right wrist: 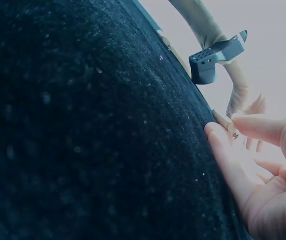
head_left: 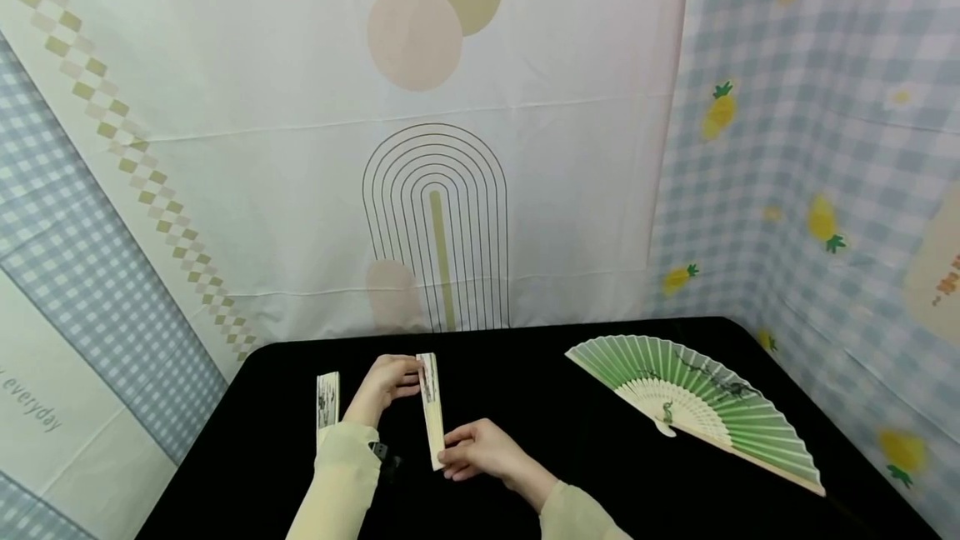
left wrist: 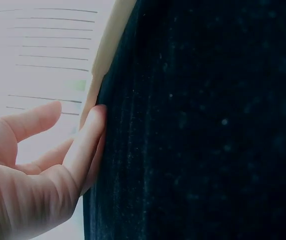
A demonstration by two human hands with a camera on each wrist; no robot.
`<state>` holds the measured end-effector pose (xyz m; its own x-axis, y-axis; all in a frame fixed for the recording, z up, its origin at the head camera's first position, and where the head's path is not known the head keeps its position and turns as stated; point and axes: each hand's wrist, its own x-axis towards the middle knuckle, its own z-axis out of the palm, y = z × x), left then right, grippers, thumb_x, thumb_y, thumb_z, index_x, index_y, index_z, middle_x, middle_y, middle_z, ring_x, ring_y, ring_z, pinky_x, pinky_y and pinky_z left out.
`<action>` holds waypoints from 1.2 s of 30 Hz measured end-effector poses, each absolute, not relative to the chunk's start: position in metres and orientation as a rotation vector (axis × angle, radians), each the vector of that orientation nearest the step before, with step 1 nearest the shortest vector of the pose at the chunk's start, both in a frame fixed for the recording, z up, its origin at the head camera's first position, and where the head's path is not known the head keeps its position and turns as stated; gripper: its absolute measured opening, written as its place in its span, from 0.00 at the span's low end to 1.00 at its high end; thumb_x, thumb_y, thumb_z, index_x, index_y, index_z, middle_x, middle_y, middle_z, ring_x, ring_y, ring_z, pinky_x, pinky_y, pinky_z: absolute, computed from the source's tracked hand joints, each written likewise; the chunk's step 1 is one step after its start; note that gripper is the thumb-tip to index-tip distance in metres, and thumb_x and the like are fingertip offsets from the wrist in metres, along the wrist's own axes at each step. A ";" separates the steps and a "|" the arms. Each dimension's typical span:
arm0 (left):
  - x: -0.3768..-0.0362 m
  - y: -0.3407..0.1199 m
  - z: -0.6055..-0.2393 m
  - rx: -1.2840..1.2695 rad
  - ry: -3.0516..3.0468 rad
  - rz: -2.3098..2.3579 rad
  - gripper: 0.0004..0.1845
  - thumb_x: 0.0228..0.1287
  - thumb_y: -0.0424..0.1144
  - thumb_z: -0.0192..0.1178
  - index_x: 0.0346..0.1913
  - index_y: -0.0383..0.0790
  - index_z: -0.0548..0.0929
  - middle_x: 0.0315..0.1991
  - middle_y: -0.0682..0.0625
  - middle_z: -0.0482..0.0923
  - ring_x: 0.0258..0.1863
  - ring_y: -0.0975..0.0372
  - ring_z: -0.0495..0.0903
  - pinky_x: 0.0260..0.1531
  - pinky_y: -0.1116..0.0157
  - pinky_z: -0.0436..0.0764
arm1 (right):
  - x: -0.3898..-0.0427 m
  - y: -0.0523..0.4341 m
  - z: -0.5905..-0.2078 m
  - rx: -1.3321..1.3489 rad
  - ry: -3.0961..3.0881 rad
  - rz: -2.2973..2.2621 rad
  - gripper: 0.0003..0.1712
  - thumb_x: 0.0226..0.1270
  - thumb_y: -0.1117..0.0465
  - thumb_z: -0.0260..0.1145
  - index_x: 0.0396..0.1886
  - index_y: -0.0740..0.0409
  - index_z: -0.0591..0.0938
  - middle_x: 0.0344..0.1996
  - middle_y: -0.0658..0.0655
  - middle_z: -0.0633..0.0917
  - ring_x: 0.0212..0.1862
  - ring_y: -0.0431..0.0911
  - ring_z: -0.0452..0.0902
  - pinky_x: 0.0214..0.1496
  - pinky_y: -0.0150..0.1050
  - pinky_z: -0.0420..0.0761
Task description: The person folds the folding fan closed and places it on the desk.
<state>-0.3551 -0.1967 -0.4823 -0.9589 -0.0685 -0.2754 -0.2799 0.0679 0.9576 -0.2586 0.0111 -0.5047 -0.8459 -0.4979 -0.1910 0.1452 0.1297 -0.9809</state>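
Black cloth covers the table [head_left: 525, 373], and near its front edge, left of centre, a closed fan [head_left: 431, 411] lies or is held just above it, its length running from front to back. The left hand [head_left: 386, 386] has its fingers curled about the far end of the closed fan, thumb side toward it; the left wrist view shows fingers [left wrist: 90, 135] laid along a pale slat at the cloth's edge. The right hand [head_left: 480, 450] pinches the near end, where the pivot would be; in the right wrist view a fingertip [right wrist: 218, 137] meets that end, though how tight the pinch is I cannot tell.

A second closed fan [head_left: 327, 400] lies just beside the left forearm, toward the left edge. An open green fan [head_left: 697, 407] is spread flat near the right edge, well apart from both hands.

Risks, as I judge them: the slats are thin, and pulling the two ends unevenly could twist the ribs or tear the paper leaf. A loose pinch at the pivot could let the fan slip onto the table. The left sleeve [head_left: 341, 473] sits close enough to nudge the second closed fan toward the edge.
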 end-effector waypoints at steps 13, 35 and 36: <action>-0.351 -0.195 -0.481 -0.363 2.206 2.003 0.26 0.74 0.31 0.56 0.68 0.18 0.66 0.57 0.26 0.75 0.55 0.41 0.78 0.43 0.57 0.87 | -0.252 0.005 -0.498 -0.420 2.104 -1.709 0.13 0.62 0.71 0.72 0.46 0.73 0.84 0.24 0.61 0.87 0.24 0.46 0.84 0.27 0.38 0.87; -0.351 -0.181 -0.474 -0.340 2.388 2.068 0.22 0.74 0.31 0.56 0.65 0.21 0.73 0.56 0.29 0.77 0.41 0.50 0.81 0.41 0.61 0.87 | -0.257 0.032 -0.495 -0.461 2.220 -1.643 0.16 0.63 0.68 0.72 0.47 0.75 0.84 0.23 0.59 0.87 0.23 0.48 0.85 0.24 0.39 0.86; -0.352 -0.180 -0.472 -0.340 2.383 2.079 0.22 0.74 0.31 0.56 0.65 0.22 0.73 0.57 0.30 0.76 0.41 0.51 0.81 0.41 0.62 0.87 | -0.259 0.036 -0.495 -0.461 2.225 -1.634 0.16 0.64 0.67 0.72 0.48 0.74 0.84 0.24 0.59 0.87 0.23 0.47 0.85 0.25 0.39 0.86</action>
<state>-0.3517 -0.1802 -0.4720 -0.9764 -0.1857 -0.1106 -0.1347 0.1227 0.9833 -0.2588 0.0358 -0.4946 -0.8893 -0.4502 -0.0801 -0.0582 0.2853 -0.9567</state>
